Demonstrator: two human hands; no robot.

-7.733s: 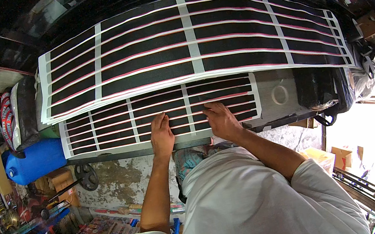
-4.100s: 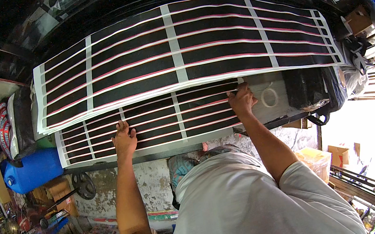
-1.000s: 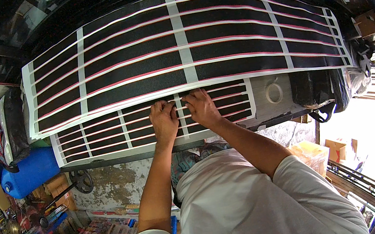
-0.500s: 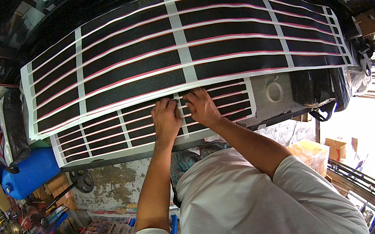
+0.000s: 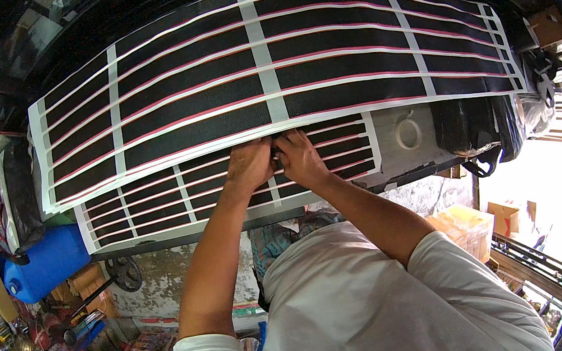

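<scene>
A large black sheet (image 5: 188,91) with white and pink stripes and pale cross bands spreads across the far side of the work surface, with more sheet edges under its front edge. A smaller sheet of similar pattern (image 5: 154,200) lies nearer me, its far part covered by the large one. My left hand (image 5: 250,165) is closed with its fingers curled by the large sheet's front edge, over the smaller sheet. My right hand (image 5: 301,160) is close beside it, fingers bent and pinched toward the left. What lies between the fingertips is too small to make out.
A white tape roll (image 5: 408,133) and a black plastic bag (image 5: 467,129) are on the right of the grey work surface (image 5: 395,158). Lower left sit a blue jerrycan (image 5: 51,264) and a handwheel (image 5: 123,274). A cardboard box (image 5: 504,218) stands at right.
My left hand has moved right and turned inward, bringing its fingers up against the right hand's. My right fingers have drawn together. The sheets shift only slightly in the view.
</scene>
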